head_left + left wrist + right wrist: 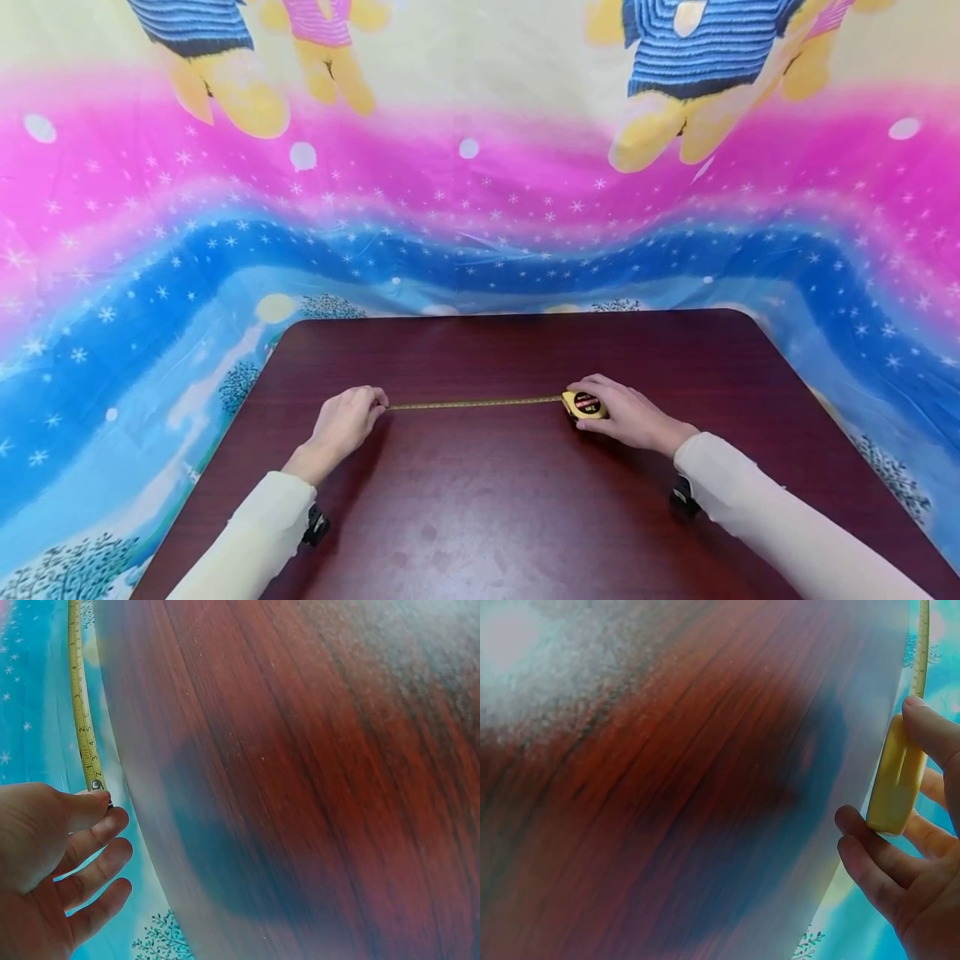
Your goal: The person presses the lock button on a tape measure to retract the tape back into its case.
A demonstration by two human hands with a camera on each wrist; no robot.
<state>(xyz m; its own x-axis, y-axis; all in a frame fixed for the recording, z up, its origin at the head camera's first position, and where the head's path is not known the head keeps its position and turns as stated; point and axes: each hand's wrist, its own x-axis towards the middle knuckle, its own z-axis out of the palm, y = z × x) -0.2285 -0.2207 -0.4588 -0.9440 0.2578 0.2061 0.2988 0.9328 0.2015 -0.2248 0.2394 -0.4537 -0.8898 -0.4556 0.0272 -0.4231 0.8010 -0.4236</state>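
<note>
A yellow tape measure (585,406) with a black and red label is gripped by my right hand (626,414), thumb and fingers around its case. From it the yellow blade (472,404) runs out straight to the left, held above the table. My left hand (347,425) pinches the blade's end between thumb and forefinger. In the left wrist view the metal end hook (96,785) shows right at the thumb, with the other fingers loosely bent. The right wrist view shows the case (895,780) edge-on, the blade leaving past the thumb.
Below both hands is a dark red-brown wooden table (480,500) with rounded far corners. A printed cloth (465,192) in pink, blue and cream, with bears and snowflakes, hangs around its back and sides. Dark straps with small devices sit at both wrists.
</note>
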